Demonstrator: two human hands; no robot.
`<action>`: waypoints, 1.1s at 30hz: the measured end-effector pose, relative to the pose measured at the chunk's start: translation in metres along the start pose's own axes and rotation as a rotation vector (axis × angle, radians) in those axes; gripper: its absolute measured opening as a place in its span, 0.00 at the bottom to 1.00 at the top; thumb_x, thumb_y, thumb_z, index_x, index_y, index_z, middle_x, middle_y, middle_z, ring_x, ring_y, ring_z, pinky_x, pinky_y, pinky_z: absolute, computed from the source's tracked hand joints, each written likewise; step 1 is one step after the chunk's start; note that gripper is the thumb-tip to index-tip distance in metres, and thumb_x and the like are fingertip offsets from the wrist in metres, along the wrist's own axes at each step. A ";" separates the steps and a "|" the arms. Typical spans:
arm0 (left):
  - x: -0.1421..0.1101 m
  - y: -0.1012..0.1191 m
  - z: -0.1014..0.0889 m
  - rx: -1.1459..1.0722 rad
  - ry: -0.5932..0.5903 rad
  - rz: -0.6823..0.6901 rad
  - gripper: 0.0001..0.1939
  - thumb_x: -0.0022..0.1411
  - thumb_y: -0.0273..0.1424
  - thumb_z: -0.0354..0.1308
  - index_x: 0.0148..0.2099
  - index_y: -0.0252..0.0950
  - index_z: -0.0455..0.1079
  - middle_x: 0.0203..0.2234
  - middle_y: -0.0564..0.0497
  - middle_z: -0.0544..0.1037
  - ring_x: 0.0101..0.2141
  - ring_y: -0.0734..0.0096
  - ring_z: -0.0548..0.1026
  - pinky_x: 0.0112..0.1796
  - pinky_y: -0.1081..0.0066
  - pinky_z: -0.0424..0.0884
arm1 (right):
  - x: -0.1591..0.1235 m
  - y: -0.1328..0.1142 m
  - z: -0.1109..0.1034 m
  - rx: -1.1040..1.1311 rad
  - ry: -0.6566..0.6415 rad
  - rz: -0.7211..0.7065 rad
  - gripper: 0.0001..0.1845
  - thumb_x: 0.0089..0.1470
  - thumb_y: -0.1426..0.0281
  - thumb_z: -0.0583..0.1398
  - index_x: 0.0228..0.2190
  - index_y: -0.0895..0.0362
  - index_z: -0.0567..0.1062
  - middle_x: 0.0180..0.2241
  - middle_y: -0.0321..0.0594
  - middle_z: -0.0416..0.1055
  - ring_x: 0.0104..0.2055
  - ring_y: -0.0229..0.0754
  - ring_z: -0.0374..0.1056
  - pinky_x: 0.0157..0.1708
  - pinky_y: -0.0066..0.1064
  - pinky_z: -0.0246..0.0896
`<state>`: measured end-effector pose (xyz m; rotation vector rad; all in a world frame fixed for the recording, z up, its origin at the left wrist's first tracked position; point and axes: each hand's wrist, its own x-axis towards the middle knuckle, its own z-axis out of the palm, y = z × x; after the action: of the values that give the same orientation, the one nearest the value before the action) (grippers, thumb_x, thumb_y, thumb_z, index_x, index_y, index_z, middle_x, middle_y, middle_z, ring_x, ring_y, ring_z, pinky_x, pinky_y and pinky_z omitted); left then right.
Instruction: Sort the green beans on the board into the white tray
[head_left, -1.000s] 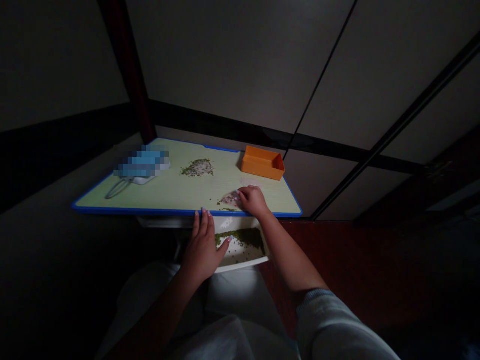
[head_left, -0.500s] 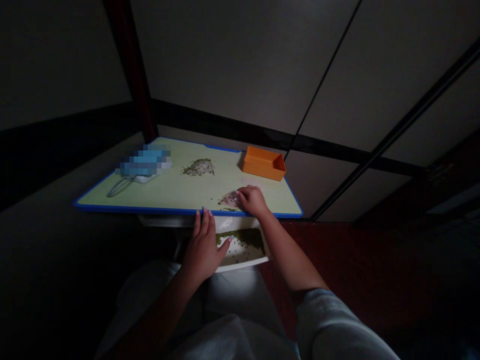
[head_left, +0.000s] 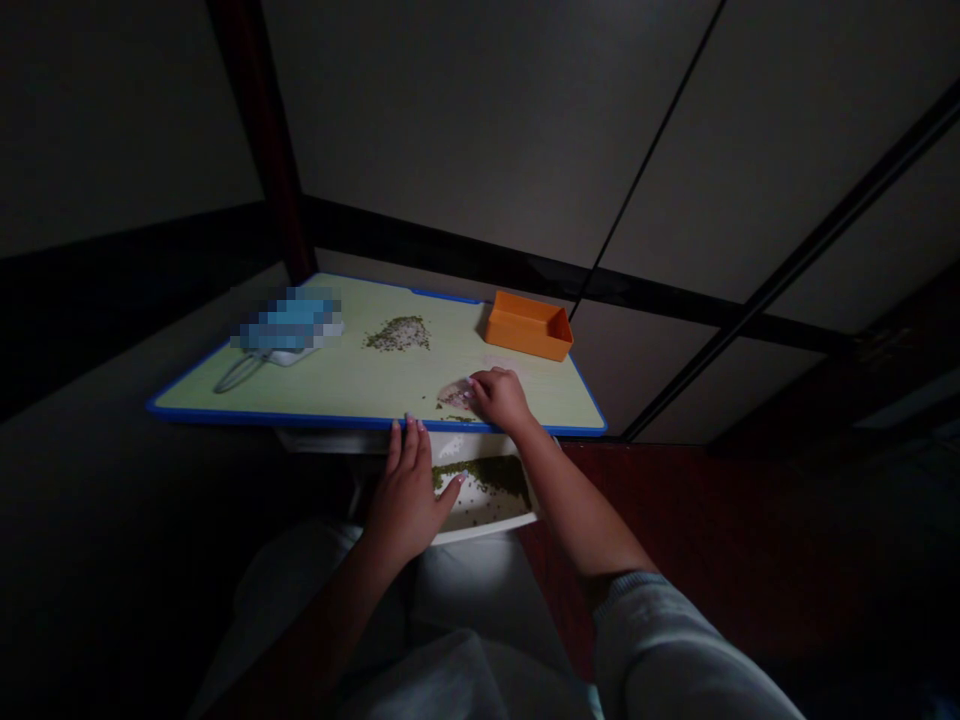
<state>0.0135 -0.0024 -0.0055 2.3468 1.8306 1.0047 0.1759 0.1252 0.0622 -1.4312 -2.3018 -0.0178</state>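
My left hand (head_left: 407, 495) rests its outstretched fingertips on the blue front edge of the small table (head_left: 337, 385). Its thumb reaches over a white tray (head_left: 480, 528) below that edge, where small green grains (head_left: 487, 470) lie, perhaps beans. On the tabletop, my right hand (head_left: 502, 398) is closed in a pinch at the right side of a small pinkish-brown pile (head_left: 455, 395). What its fingertips hold, if anything, is too small to make out. A few greenish grains lie between that pile and the table edge.
Farther back lies a larger pile of pale and green grains (head_left: 400, 334). An orange open box (head_left: 528, 327) stands at the back right. A blurred blue item (head_left: 289, 322) with a loop sits at the left. Cabinet panels (head_left: 480, 130) rise behind the table.
My right hand has shifted very slightly left at the small pile, its fingers still drawn together. My left hand stays in place.
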 end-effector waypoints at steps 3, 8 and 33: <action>0.000 0.000 -0.001 -0.003 0.001 0.003 0.41 0.60 0.46 0.50 0.64 0.18 0.48 0.64 0.27 0.50 0.65 0.44 0.39 0.60 0.49 0.53 | 0.001 -0.004 0.000 -0.028 0.003 -0.015 0.15 0.61 0.67 0.52 0.37 0.57 0.78 0.33 0.43 0.76 0.38 0.42 0.66 0.40 0.31 0.51; -0.001 0.000 0.000 -0.010 0.032 -0.006 0.41 0.59 0.46 0.51 0.65 0.22 0.47 0.64 0.29 0.49 0.65 0.44 0.40 0.59 0.47 0.55 | 0.001 -0.008 -0.001 -0.060 -0.021 -0.049 0.15 0.62 0.66 0.51 0.36 0.56 0.78 0.32 0.43 0.76 0.37 0.43 0.66 0.39 0.32 0.50; -0.002 -0.001 -0.002 0.001 0.034 -0.062 0.44 0.59 0.46 0.51 0.64 0.17 0.45 0.64 0.22 0.46 0.65 0.42 0.42 0.59 0.48 0.54 | -0.007 -0.005 -0.002 -0.044 -0.074 -0.129 0.14 0.62 0.66 0.52 0.40 0.55 0.77 0.39 0.41 0.77 0.41 0.43 0.65 0.43 0.34 0.47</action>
<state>0.0117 -0.0046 -0.0046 2.2722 1.9032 1.0433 0.1747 0.1167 0.0626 -1.3223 -2.4653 -0.0557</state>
